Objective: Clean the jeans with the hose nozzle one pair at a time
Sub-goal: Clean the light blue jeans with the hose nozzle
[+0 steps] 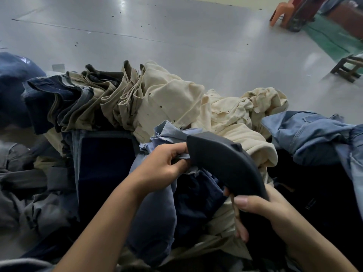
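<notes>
Near, my right hand wraps the nozzle handle; my left hand pinches the frayed edge of the blue jeans at its mouth. Risk I see: loose cloth gets sucked in, or the pinch slips. Farther, the beige pile crowds close and could snag.

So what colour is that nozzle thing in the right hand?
Dark grey, nearly black: the nozzle, held by the right hand, shows best in the head view.
</notes>
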`<state>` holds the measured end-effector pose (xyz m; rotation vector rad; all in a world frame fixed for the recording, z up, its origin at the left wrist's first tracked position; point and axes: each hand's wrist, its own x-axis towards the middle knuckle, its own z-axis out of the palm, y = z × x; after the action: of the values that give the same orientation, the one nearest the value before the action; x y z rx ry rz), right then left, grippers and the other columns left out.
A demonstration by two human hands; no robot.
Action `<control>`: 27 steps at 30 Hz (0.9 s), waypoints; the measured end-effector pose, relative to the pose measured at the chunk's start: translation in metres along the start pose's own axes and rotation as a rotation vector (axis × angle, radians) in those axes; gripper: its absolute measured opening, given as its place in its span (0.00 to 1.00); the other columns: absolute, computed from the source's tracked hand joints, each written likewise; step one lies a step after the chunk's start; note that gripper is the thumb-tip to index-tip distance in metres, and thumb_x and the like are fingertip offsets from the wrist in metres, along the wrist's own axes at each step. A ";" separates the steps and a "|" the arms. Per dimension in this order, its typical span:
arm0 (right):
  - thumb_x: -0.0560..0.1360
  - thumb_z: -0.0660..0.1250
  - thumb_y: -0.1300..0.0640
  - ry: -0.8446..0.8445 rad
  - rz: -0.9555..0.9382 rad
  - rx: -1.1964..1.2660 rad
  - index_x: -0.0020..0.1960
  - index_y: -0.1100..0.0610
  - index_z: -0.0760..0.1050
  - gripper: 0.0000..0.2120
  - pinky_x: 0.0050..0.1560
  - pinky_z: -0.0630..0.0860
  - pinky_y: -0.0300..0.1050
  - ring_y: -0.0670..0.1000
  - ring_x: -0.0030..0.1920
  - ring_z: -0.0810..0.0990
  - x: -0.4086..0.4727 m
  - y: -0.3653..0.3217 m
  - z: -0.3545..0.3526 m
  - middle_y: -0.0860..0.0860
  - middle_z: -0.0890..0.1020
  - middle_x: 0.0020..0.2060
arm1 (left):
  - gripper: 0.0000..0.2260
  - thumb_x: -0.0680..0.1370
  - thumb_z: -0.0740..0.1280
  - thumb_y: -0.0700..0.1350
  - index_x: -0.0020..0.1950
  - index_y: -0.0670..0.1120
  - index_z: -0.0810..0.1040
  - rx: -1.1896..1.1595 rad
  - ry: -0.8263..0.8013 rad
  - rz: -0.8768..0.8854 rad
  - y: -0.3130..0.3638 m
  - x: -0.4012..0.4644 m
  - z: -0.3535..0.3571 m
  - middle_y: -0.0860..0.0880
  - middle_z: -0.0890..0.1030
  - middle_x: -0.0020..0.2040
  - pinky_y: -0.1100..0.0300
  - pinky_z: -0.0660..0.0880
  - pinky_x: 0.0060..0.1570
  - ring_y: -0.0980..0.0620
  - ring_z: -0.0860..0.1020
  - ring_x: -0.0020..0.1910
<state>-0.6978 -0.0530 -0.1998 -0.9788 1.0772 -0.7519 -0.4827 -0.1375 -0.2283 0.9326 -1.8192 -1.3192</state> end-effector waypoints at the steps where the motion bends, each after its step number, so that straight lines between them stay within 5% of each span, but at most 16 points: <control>1: 0.59 0.73 0.50 0.014 -0.008 0.000 0.44 0.64 0.78 0.20 0.28 0.73 0.45 0.57 0.23 0.74 0.001 -0.001 -0.001 0.63 0.73 0.21 | 0.10 0.75 0.62 0.39 0.51 0.42 0.81 0.013 -0.002 0.002 -0.001 0.000 0.000 0.48 0.84 0.44 0.55 0.77 0.47 0.50 0.81 0.46; 4: 0.59 0.74 0.48 0.032 -0.017 -0.018 0.44 0.67 0.76 0.25 0.30 0.74 0.46 0.59 0.24 0.75 0.001 -0.003 -0.006 0.64 0.74 0.21 | 0.06 0.75 0.62 0.40 0.41 0.47 0.79 0.023 0.039 0.012 -0.004 -0.001 -0.003 0.57 0.79 0.35 0.64 0.71 0.39 0.59 0.75 0.36; 8: 0.58 0.76 0.48 -0.016 -0.012 -0.010 0.41 0.59 0.80 0.17 0.28 0.73 0.44 0.57 0.22 0.75 0.000 0.001 0.002 0.62 0.73 0.21 | 0.09 0.74 0.62 0.38 0.47 0.45 0.81 -0.015 0.019 0.011 -0.002 0.000 0.000 0.55 0.82 0.38 0.63 0.73 0.41 0.60 0.78 0.41; 12: 0.59 0.73 0.50 0.049 -0.034 0.012 0.42 0.63 0.78 0.19 0.28 0.74 0.46 0.58 0.22 0.74 0.004 -0.003 0.000 0.64 0.73 0.21 | 0.08 0.75 0.64 0.38 0.40 0.49 0.78 -0.004 0.026 0.028 -0.003 0.000 0.000 0.58 0.78 0.34 0.67 0.70 0.39 0.62 0.74 0.36; 18: 0.60 0.73 0.50 0.008 -0.032 0.011 0.43 0.63 0.78 0.18 0.27 0.74 0.45 0.57 0.22 0.75 0.007 0.002 0.007 0.62 0.73 0.21 | 0.06 0.74 0.63 0.39 0.45 0.44 0.81 0.009 0.022 -0.007 -0.004 0.000 0.003 0.47 0.83 0.39 0.56 0.75 0.43 0.51 0.80 0.40; 20: 0.61 0.73 0.51 0.016 -0.080 0.053 0.40 0.61 0.80 0.14 0.29 0.76 0.45 0.56 0.21 0.74 0.011 0.000 0.009 0.61 0.73 0.22 | 0.07 0.73 0.63 0.43 0.42 0.43 0.80 0.075 0.049 -0.050 -0.013 0.002 0.001 0.50 0.80 0.35 0.56 0.73 0.39 0.56 0.76 0.36; 23: 0.59 0.73 0.50 0.152 -0.138 0.105 0.35 0.61 0.80 0.13 0.27 0.76 0.46 0.56 0.20 0.74 0.014 -0.004 -0.002 0.61 0.73 0.23 | 0.04 0.73 0.66 0.43 0.39 0.47 0.77 0.179 0.260 -0.201 -0.045 0.004 -0.025 0.56 0.76 0.30 0.62 0.67 0.36 0.58 0.73 0.34; 27: 0.58 0.74 0.48 0.275 -0.028 -0.017 0.32 0.62 0.75 0.17 0.29 0.74 0.47 0.58 0.23 0.76 0.019 0.003 -0.015 0.63 0.74 0.22 | 0.06 0.79 0.63 0.42 0.51 0.41 0.77 0.491 0.622 -0.598 -0.099 0.001 -0.071 0.40 0.81 0.50 0.56 0.68 0.46 0.41 0.76 0.51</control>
<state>-0.7057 -0.0728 -0.2123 -0.9238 1.3112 -0.9203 -0.4073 -0.1933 -0.3059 2.0093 -1.4179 -0.7338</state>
